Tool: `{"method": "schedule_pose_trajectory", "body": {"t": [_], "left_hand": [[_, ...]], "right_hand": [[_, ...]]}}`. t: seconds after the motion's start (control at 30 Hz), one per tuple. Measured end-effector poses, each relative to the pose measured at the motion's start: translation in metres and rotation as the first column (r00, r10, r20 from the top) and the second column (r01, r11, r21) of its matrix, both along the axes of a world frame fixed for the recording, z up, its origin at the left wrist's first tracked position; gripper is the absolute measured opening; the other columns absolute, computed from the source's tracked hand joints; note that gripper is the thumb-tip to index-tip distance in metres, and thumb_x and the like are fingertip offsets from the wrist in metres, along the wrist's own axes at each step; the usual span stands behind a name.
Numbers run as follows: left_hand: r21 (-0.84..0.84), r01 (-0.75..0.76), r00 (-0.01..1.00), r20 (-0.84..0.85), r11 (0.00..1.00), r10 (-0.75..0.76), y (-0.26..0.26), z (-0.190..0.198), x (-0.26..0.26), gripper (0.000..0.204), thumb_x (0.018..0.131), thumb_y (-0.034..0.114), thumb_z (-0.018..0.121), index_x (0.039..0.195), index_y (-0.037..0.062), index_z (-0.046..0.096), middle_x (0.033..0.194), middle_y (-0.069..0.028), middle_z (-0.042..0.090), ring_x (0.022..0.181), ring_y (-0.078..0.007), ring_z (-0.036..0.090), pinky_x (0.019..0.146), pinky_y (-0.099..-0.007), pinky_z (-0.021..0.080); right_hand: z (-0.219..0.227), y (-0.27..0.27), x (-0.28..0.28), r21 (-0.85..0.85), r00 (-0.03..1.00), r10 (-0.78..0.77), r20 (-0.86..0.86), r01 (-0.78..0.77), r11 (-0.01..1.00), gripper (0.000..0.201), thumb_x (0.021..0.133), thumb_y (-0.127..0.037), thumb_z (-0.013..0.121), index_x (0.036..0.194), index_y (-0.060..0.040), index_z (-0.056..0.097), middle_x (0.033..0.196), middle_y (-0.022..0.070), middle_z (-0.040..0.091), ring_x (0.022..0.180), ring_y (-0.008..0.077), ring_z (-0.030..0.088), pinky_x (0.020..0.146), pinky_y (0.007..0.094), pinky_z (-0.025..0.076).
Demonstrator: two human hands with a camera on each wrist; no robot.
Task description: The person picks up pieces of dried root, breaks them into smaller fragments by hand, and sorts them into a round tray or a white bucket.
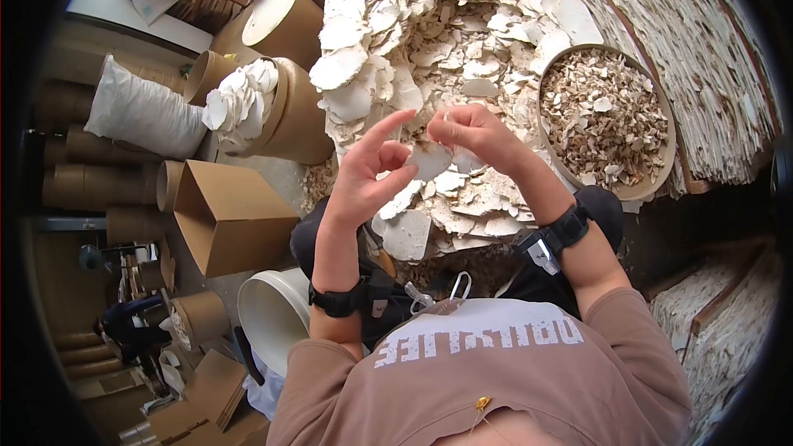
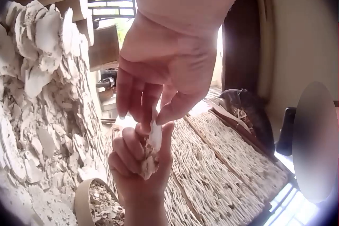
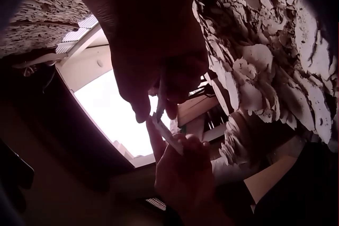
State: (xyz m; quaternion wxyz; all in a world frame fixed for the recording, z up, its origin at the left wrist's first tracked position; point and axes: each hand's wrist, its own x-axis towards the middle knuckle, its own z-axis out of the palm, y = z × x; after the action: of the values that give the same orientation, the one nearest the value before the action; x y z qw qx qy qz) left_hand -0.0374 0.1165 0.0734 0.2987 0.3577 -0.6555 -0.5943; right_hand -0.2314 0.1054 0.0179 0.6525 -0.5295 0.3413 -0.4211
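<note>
My left hand [image 1: 369, 172] pinches a thin white dried slice [image 1: 431, 162] between thumb and fingers, its index finger stretched out past the slice. Close beside it, my right hand [image 1: 477, 134] has its fingers curled with the thumb against them, gripping the slice's brownish, broken edge. In the left wrist view the white piece [image 2: 154, 137] runs from the left fingertips down into the right hand [image 2: 139, 165]. The right wrist view, dark, shows the slice [image 3: 168, 137] standing edge-on between both hands. Below them spreads a large heap of similar slices [image 1: 405, 235].
A round tray [image 1: 667, 128] of small broken bits stands at the right, beside stacked layers of slices [image 1: 694, 58]. On the left are a drum [image 1: 297, 111] topped with slices, a cardboard box [image 1: 235, 219] and a white bucket [image 1: 268, 310]. Another person [image 1: 132, 322] is far left.
</note>
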Motion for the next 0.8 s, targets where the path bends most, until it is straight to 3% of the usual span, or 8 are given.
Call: {"method": "schedule_pose_trajectory", "body": {"t": [0.13, 0.3, 0.4, 0.5, 0.6, 0.67, 0.73, 0.8], "left_hand": [[0.106, 0.144, 0.988, 0.034, 0.984, -0.148, -0.002, 0.008, 0.000, 0.060, 0.074, -0.007, 0.051, 0.129, 0.0021, 0.030, 0.075, -0.0013, 0.053, 0.069, -0.0053, 0.048, 0.058, -0.0174, 0.038], [0.207, 0.197, 0.980, -0.006, 0.958, -0.200, -0.003, 0.009, -0.003, 0.061, 0.073, -0.006, 0.047, 0.130, 0.0033, 0.028, 0.074, -0.0012, 0.050, 0.068, -0.0065, 0.049, 0.059, -0.0192, 0.042], [0.274, -0.005, 0.992, -0.123, 0.962, 0.041, -0.002, 0.004, -0.005, 0.058, 0.076, -0.003, 0.050, 0.130, 0.0040, 0.028, 0.073, -0.0034, 0.051, 0.066, -0.0092, 0.052, 0.058, -0.0232, 0.048], [0.246, -0.132, 0.972, -0.157, 0.960, 0.174, -0.003, -0.010, -0.008, 0.057, 0.077, -0.002, 0.050, 0.129, 0.0036, 0.028, 0.075, -0.0039, 0.052, 0.068, -0.0099, 0.054, 0.060, -0.0259, 0.052], [0.243, -0.173, 0.950, -0.215, 0.955, 0.226, -0.002, -0.012, -0.013, 0.056, 0.078, -0.002, 0.050, 0.129, 0.0038, 0.028, 0.077, -0.0036, 0.052, 0.068, -0.0086, 0.053, 0.061, -0.0267, 0.053], [0.188, -0.270, 0.934, -0.188, 0.944, 0.304, -0.001, -0.012, -0.012, 0.054, 0.079, -0.002, 0.049, 0.129, 0.0049, 0.029, 0.077, -0.0044, 0.053, 0.067, -0.0110, 0.056, 0.062, -0.0294, 0.053], [0.162, -0.264, 0.940, -0.177, 0.951, 0.291, -0.002, -0.008, -0.004, 0.054, 0.080, -0.002, 0.048, 0.129, 0.0049, 0.029, 0.077, -0.0039, 0.052, 0.069, -0.0109, 0.056, 0.063, -0.0294, 0.053], [0.135, -0.295, 0.932, -0.179, 0.946, 0.316, -0.001, -0.006, 0.007, 0.052, 0.080, -0.002, 0.047, 0.129, 0.0049, 0.030, 0.078, -0.0037, 0.053, 0.070, -0.0106, 0.056, 0.062, -0.0288, 0.053]], "right_hand": [[0.003, 0.005, 0.004, -0.026, 0.967, 0.252, 0.046, -0.251, 0.968, 0.026, 0.085, -0.027, 0.054, 0.075, -0.0032, 0.058, 0.065, -0.0059, 0.050, 0.062, 0.0025, 0.043, 0.056, 0.0195, 0.035], [-0.001, 0.003, 0.004, -0.089, 0.950, 0.309, -0.044, -0.312, 0.946, 0.027, 0.082, -0.025, 0.057, 0.069, -0.0019, 0.060, 0.059, -0.0066, 0.047, 0.058, 0.0016, 0.038, 0.049, 0.0214, 0.032], [0.001, 0.005, 0.008, -0.234, 0.988, 0.117, -0.104, -0.139, 0.962, 0.024, 0.080, -0.022, 0.058, 0.066, -0.0020, 0.058, 0.053, -0.0019, 0.049, 0.049, 0.0076, 0.041, 0.046, 0.0254, 0.033], [0.002, 0.012, 0.023, -0.627, 0.846, -0.499, -0.185, 0.289, 0.723, 0.023, 0.077, -0.015, 0.058, 0.060, -0.0003, 0.052, 0.053, 0.0155, 0.047, 0.046, 0.0285, 0.045, 0.043, 0.0322, 0.035], [-0.001, 0.005, 0.016, -0.637, 0.689, -0.701, -0.186, 0.459, 0.619, 0.025, 0.079, -0.016, 0.058, 0.060, -0.0004, 0.052, 0.051, 0.0130, 0.047, 0.043, 0.0239, 0.044, 0.042, 0.0312, 0.034], [-0.008, -0.002, 0.007, -0.371, 0.735, -0.662, -0.148, 0.579, 0.726, 0.027, 0.082, -0.021, 0.057, 0.062, -0.0032, 0.054, 0.049, 0.0037, 0.046, 0.041, 0.0091, 0.040, 0.039, 0.0265, 0.031], [-0.003, -0.006, 0.005, 0.097, 0.862, -0.485, 0.147, 0.476, 0.874, 0.027, 0.083, -0.021, 0.056, 0.062, -0.0049, 0.055, 0.054, -0.0010, 0.048, 0.044, 0.0057, 0.040, 0.041, 0.0228, 0.032], [-0.006, -0.005, 0.009, 0.208, 0.846, -0.478, 0.235, 0.436, 0.875, 0.024, 0.084, -0.022, 0.054, 0.063, -0.0092, 0.053, 0.055, -0.0024, 0.046, 0.044, 0.0038, 0.038, 0.040, 0.0178, 0.030]]}}
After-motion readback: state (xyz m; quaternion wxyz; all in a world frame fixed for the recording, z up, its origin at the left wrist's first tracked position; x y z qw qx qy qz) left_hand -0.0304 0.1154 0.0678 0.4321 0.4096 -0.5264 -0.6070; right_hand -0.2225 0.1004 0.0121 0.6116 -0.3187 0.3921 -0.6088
